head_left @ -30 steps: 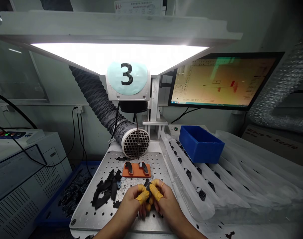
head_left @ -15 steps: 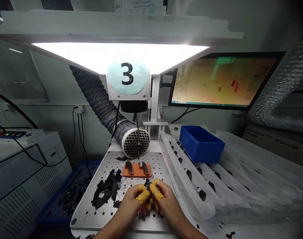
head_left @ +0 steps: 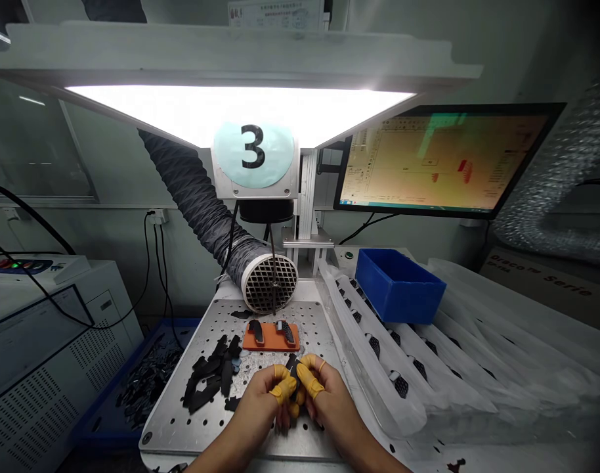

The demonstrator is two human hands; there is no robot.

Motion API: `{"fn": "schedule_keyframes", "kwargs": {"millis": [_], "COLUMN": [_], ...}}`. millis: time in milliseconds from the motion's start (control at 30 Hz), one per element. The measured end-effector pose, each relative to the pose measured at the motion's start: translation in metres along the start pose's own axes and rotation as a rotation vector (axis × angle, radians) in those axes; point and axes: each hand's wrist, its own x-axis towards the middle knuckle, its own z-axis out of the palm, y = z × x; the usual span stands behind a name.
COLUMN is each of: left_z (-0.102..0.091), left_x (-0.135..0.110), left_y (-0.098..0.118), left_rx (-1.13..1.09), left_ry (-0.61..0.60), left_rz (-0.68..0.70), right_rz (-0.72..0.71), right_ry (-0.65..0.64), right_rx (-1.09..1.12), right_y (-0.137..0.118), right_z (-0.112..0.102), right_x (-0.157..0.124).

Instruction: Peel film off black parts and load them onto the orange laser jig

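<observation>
My left hand [head_left: 258, 408] and my right hand [head_left: 329, 402] meet over a perforated metal plate [head_left: 182, 420], their fingertips in yellow finger cots. Between them, both hands pinch a small black piece [head_left: 293, 369], and my fingers hide most of it. Just beyond my hands, an orange fixture [head_left: 270, 338] holds two black parts with meshed faces. To the left of my left hand lies a loose heap of black cut scraps [head_left: 209, 376].
A round duct end with a lattice grille [head_left: 270, 284] overhangs the plate's far edge. To the right lie white plastic sleeves [head_left: 373, 358] holding meshed parts, and a blue bin [head_left: 398, 286] stands behind them. A blue tray of black scraps [head_left: 147, 384] sits lower left.
</observation>
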Motion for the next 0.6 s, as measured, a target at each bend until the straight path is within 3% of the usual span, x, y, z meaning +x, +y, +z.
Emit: {"fn": "schedule_keyframes", "kwargs": {"millis": [600], "left_z": [0.0000], "left_x": [-0.0017], "left_y": [0.0012], "left_rx": [0.005], "left_ry": [-0.011], "left_rz": [0.007], "right_rz": [0.006], "right_ry": [-0.004], "right_rx": [-0.020], "right_y": [-0.0008], "right_z": [-0.0003], "right_x": [0.0005]}}
